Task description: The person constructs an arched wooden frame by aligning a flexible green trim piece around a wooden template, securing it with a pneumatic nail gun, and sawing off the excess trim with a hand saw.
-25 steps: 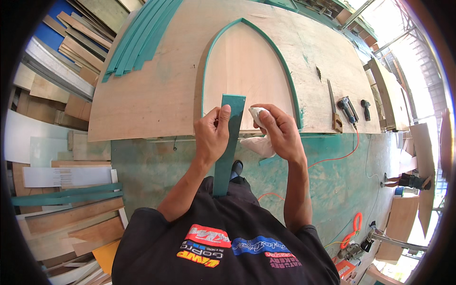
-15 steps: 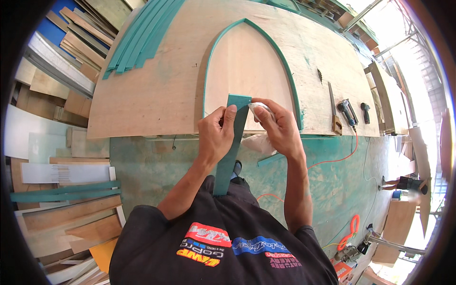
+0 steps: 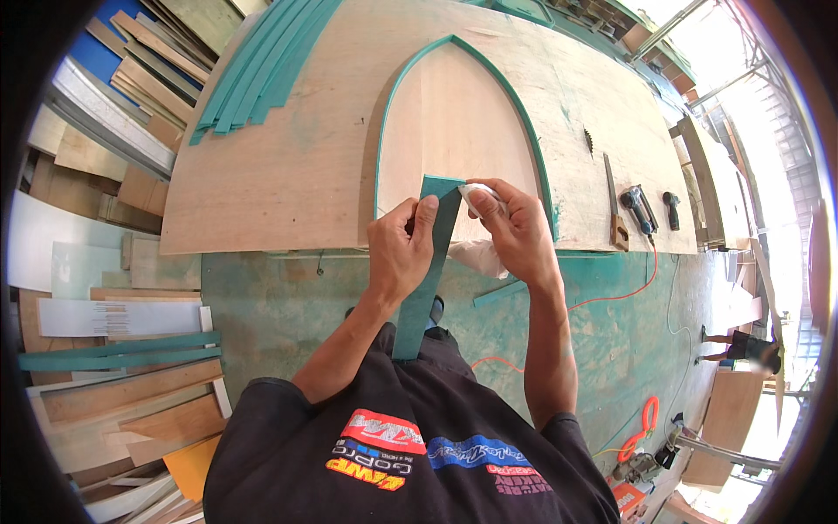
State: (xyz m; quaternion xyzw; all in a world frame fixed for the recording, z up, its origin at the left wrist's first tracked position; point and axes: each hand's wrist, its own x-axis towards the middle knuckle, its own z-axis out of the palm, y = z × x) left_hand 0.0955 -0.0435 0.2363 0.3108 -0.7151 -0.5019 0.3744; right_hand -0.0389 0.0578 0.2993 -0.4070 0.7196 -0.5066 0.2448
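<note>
A long teal wooden strip (image 3: 426, 288) runs from my waist up toward the worktable, its far end raised over the table's near edge. My left hand (image 3: 403, 244) is closed around the strip's left side, the thumb lying on its face near the far end. In my right hand (image 3: 521, 234) is a pale, soft plastic bag (image 3: 480, 256), squeezed so that a narrow white tip touches or nearly touches the strip's right edge. The rest of the bag sags below that hand. Beyond both hands, a pointed-arch frame (image 3: 525, 118) with a teal rim lies on the table.
Several teal strips (image 3: 271, 70) lie on the worktable (image 3: 340, 175) at the far left. A handsaw (image 3: 612, 205), a corded power tool (image 3: 640, 208) and a dark tool (image 3: 671, 210) sit on the right. An orange hose (image 3: 650, 428) crosses the floor. Stacked boards stand left; another person (image 3: 742, 348) is far right.
The strip's far end and both my hands have shifted slightly to the right. The bag stays in my right hand, its tip still by the strip's edge. The distant person has moved a little.
</note>
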